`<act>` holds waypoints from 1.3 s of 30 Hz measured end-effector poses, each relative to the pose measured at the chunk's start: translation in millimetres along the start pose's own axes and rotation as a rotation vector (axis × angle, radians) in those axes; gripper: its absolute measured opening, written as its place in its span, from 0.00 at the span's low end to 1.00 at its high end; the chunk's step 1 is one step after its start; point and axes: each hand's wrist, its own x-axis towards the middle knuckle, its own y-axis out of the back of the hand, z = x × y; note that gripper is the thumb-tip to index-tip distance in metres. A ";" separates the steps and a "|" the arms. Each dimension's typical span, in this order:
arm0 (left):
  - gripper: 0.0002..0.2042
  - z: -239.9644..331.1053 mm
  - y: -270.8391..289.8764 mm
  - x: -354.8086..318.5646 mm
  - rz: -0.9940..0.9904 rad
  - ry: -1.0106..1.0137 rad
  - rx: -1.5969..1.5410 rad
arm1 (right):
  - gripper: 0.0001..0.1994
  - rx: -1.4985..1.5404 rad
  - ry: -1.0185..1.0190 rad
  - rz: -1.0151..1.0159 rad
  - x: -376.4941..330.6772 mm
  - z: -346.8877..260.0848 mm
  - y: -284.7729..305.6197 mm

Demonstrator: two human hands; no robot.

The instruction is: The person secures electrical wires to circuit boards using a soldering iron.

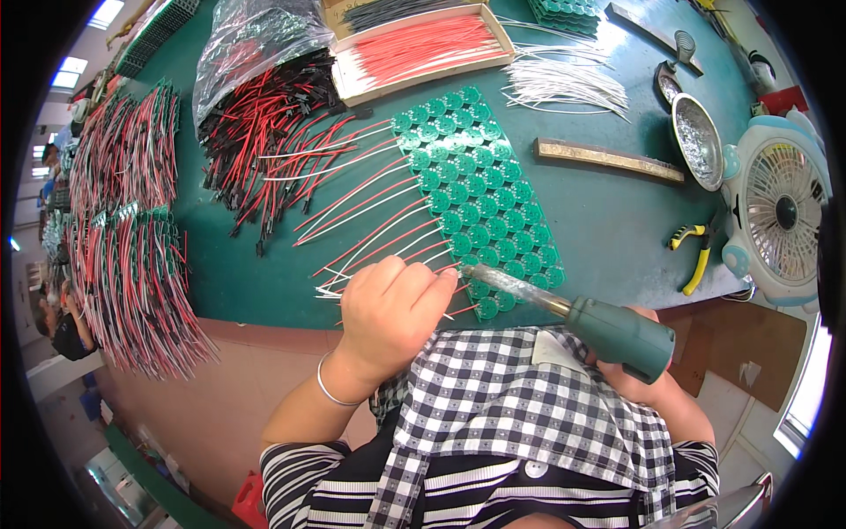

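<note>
My left hand (385, 307) is closed in a pinch at the left edge of a panel of round green circuit boards (489, 189), on what looks like a thin wire; the fingers mostly hide it. My right hand (627, 377) is wrapped round the green handle of a soldering iron (621, 339). The iron's metal tip reaches the panel's lower left edge, right beside my left fingertips. Red and white wires (366, 198) stick out leftward in a row from the panel's left edge.
Black-and-red wires (264, 132) spill from a plastic bag; a cardboard box (423, 48) holds red wires. White wires (564, 84) lie beyond the panel. Right: a bar (608, 160), a metal bowl (698, 141), yellow-handled pliers (696, 256) and a fan (780, 207). Wired boards (128, 220) hang left.
</note>
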 end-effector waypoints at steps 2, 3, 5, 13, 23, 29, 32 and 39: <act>0.10 -0.2 0.1 -0.1 0.000 -0.001 -0.002 | 0.11 -0.024 0.009 0.029 -2.9 1.6 -3.0; 0.10 -0.2 0.4 0.1 -0.004 0.000 0.001 | 0.11 -0.048 0.017 0.059 -4.0 2.1 -4.0; 0.10 -0.1 0.6 1.0 -0.009 0.000 0.004 | 0.11 -0.021 -0.019 0.041 -0.8 -0.8 -3.0; 0.11 1.4 2.5 0.9 -0.032 0.006 0.016 | 0.17 0.036 -0.039 0.108 1.0 -3.5 2.3; 0.12 2.7 5.8 0.9 -0.047 0.016 -0.010 | 0.08 0.253 -0.018 0.132 -10.7 0.8 7.5; 0.12 13.0 8.2 -4.7 -0.027 -0.047 -0.008 | 0.16 0.099 -0.048 0.086 -14.6 1.9 1.8; 0.11 14.1 5.1 -4.9 -0.010 -0.048 -0.005 | 0.10 0.068 -0.040 0.086 -14.5 0.8 0.4; 0.08 15.3 3.5 -6.0 -0.027 -0.034 -0.012 | 0.06 -0.032 0.067 0.053 -10.3 1.9 2.4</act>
